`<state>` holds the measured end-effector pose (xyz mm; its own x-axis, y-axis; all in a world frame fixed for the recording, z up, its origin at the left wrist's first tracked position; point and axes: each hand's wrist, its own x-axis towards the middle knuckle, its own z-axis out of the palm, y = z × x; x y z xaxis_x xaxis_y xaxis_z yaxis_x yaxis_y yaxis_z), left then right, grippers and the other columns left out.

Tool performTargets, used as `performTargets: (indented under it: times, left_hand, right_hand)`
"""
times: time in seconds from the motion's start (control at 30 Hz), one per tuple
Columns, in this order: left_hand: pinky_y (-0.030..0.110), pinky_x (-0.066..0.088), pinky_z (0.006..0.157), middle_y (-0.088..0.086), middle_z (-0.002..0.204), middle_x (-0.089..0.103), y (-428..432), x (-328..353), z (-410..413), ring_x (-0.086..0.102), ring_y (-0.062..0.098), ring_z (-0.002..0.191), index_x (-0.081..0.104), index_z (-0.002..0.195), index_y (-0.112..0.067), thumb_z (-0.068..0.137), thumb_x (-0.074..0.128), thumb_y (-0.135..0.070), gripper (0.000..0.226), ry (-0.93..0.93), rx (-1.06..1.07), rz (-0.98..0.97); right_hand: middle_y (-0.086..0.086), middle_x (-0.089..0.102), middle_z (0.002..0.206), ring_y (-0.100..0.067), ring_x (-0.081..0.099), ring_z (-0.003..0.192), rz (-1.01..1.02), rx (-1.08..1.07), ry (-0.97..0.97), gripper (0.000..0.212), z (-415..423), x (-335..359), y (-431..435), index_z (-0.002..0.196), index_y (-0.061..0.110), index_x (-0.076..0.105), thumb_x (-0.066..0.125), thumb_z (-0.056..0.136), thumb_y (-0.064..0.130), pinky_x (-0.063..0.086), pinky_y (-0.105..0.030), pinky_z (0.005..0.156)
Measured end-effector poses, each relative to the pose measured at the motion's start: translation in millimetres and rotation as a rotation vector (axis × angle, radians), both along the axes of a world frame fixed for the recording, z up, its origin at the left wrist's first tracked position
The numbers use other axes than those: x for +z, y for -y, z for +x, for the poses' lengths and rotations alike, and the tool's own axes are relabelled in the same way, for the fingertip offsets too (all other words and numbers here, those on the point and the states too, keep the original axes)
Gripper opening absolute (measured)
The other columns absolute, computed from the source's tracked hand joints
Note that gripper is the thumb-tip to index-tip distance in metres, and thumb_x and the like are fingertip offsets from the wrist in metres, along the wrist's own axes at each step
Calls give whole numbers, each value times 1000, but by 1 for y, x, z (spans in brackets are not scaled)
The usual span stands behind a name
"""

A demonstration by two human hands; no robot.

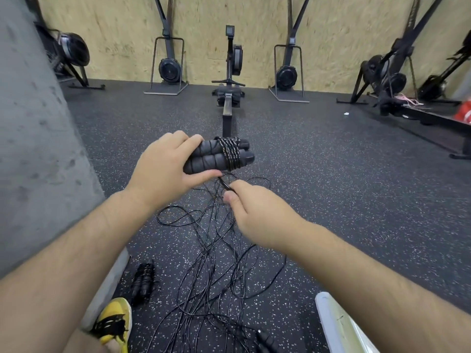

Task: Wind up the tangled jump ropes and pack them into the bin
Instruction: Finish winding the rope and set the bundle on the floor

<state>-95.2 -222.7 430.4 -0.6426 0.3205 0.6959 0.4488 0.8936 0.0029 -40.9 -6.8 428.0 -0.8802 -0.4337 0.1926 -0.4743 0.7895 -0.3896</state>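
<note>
Gym room: black speckled rubber floor (331, 174), chipboard wall (204, 34) at the back, well beyond both hands. Straight past the left fingertips, a rowing machine (229, 98) set lengthwise on the floor; more rowers stood upright against the wall to either side. Grey concrete pillar (38, 123) close off the left forearm.

Left hand (163, 171): raised, forearm reaching in from the lower left, fingers curled over the top and thumb underneath. Grips a pair of foam handles (204, 161) held side by side, pointing away to the right, with several turns of black cord (230, 151) bound round their middle.

Right hand (257, 212): just below and to the right of the left thumb, knuckles up, forearm reaching in from the lower right. Pinches a short run of the cord between thumb and forefinger, close under the wrapped handles.

Below both hands, on the floor: tangled jump ropes (211, 263), thin black loops spreading from under the right hand down toward the feet. One loose handle (265, 340) at the near end of the tangle, below the right forearm. Beneath the left forearm, a second wound rope (142, 281) lying by the pillar's base, just beyond a yellow shoe (114, 322). Under the right forearm, a pale plastic edge (339, 327), cut off by the frame; cannot tell whether the bin.
</note>
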Motion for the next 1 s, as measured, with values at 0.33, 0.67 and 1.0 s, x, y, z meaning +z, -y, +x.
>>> performTargets:
  times: [0.33, 0.67, 1.0]
  left_hand:
    - [42, 46, 68, 2, 84, 51, 3, -9, -4, 51, 28, 76, 62, 107, -15, 80, 49, -79, 71, 72, -26, -171]
    - [35, 44, 73, -8, 86, 48, -25, -20, 15, 46, 15, 78, 64, 107, -19, 78, 63, -78, 65, 272, -366, -180]
    - [28, 46, 82, -10, 90, 56, -48, -6, 46, 56, 10, 90, 64, 111, -28, 75, 73, -68, 54, 416, -482, 147]
  right_hand:
    - [4, 56, 85, -27, 57, 79, 332, 79, -345, 21, 7, 27, -18, 94, 24, 44, 34, 104, 40, 36, -35, 63]
    - [13, 59, 89, -11, 59, 81, 222, 193, -481, 29, -32, 35, -55, 96, 33, 69, 44, 95, 49, 43, -29, 64]
    - [11, 69, 90, 8, 64, 84, -124, 148, 26, 17, -40, 1, -69, 98, 22, 69, 59, 97, 9, 50, -16, 80]
